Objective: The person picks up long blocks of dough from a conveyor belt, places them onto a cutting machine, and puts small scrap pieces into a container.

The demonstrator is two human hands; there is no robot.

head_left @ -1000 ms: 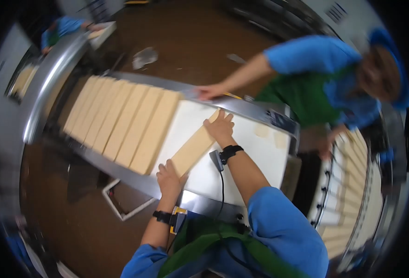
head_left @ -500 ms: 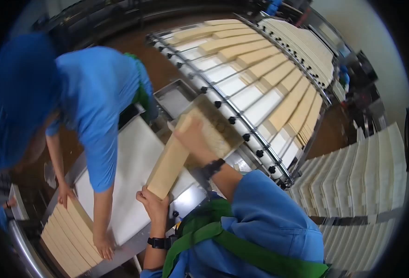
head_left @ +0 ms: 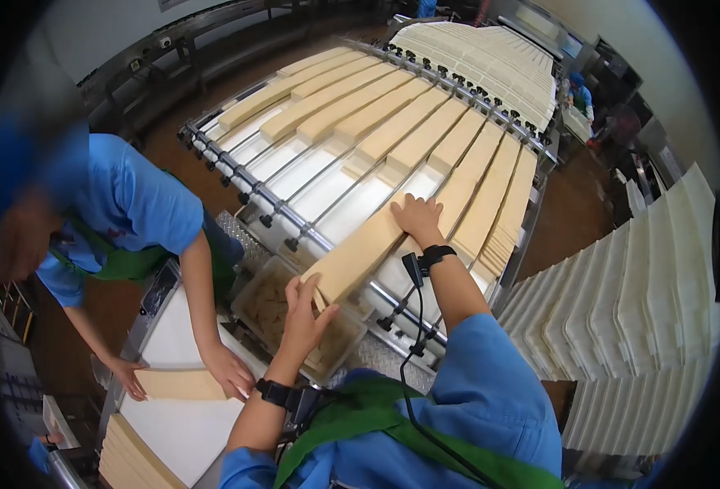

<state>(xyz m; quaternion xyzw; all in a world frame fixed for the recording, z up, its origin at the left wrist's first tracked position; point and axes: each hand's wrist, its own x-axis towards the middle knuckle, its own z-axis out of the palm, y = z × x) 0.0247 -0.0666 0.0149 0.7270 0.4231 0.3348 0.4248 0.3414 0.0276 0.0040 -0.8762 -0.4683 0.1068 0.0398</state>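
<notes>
A long, pale beige block (head_left: 353, 265) slants from the near rail up onto the white conveyor, held between my two hands. My left hand (head_left: 301, 314) grips its near end, fingers on one side and thumb on the other. Over its far right edge curls my right hand (head_left: 418, 218), close to other blocks in their lanes. Several similar pale blocks (head_left: 384, 110) lie lengthwise between thin metal dividers on the white conveyor surface (head_left: 347, 200). Right of my hands, thinner slabs (head_left: 498, 244) sit tightly side by side.
A co-worker's hands (head_left: 229, 371) hold another block (head_left: 182, 384) on a white worktable (head_left: 189, 420). Beneath my left arm is a clear tub (head_left: 274, 301) with scraps. Tall stacks of white trays (head_left: 604, 293) stand right. A metal rail (head_left: 311, 232) with black knobs edges the conveyor.
My hands have carried the block from above the worktable and tub onto the conveyor's near edge. The co-worker's hands have moved from the stack to a single block. My view has turned.
</notes>
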